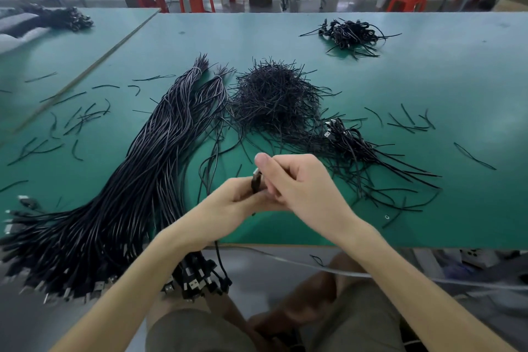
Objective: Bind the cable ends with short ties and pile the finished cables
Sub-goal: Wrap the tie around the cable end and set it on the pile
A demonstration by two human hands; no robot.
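Green table [371, 223] — cable plug [256, 181] pinched between both hands' fingers [264, 164].

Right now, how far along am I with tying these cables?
Done, it seems: a small pile of cables right of the tie heap, and a far pile behind it. In hand: left hand and right hand both grip one cable end. Left: the big bundle of loose cables at the left, so most remains.

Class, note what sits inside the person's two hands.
A black plug with a metal tip shows between the left hand and the right hand. Their curled fingers cover whatever else is held there.
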